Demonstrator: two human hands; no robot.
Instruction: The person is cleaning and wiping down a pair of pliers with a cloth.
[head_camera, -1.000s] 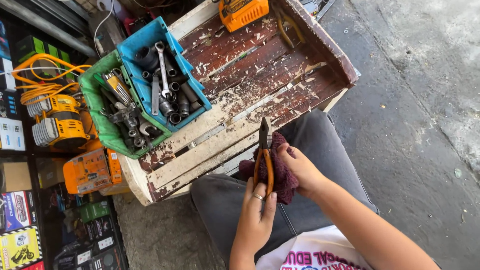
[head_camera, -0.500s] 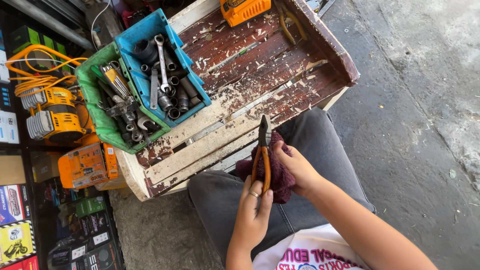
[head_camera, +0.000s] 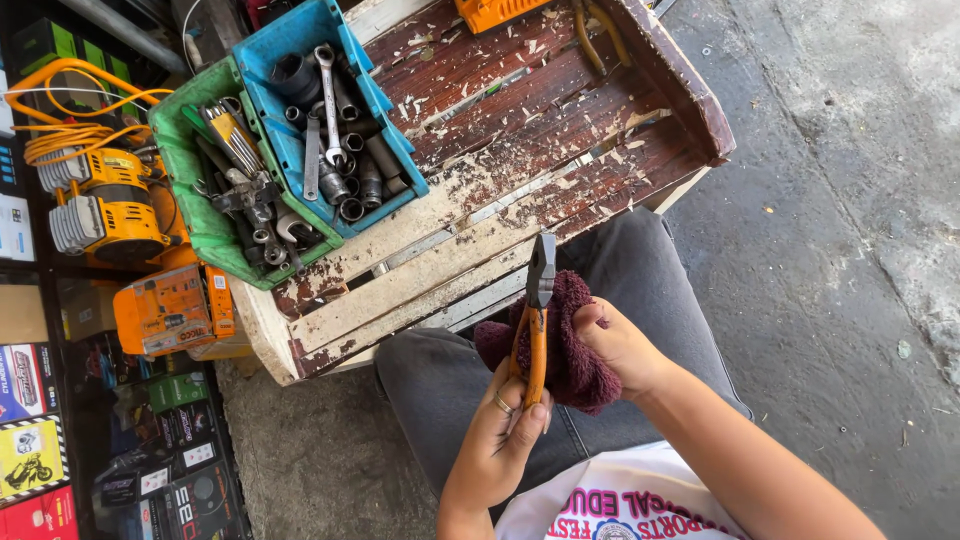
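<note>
My left hand (head_camera: 497, 435) grips the orange handles of a pair of pliers (head_camera: 537, 313), whose dark jaws point up and away from me. My right hand (head_camera: 620, 347) holds a dark red cloth (head_camera: 572, 350) pressed against the pliers' handles. Both hands are over my lap, just in front of a worn wooden crate (head_camera: 420, 270) with peeling red and white paint.
On the crate's left end sit a blue bin (head_camera: 385, 120) of sockets and wrenches and a green bin (head_camera: 190, 200) of tools. Orange power tools (head_camera: 110, 210) and boxed goods (head_camera: 40, 440) lie at left. An orange tool (head_camera: 500, 12) rests at the crate's far end. Concrete floor (head_camera: 830, 250) lies to the right.
The view has shifted slightly. The hands, pliers and cloth stay in nearly the same position, the cloth rubbing at the handles.
</note>
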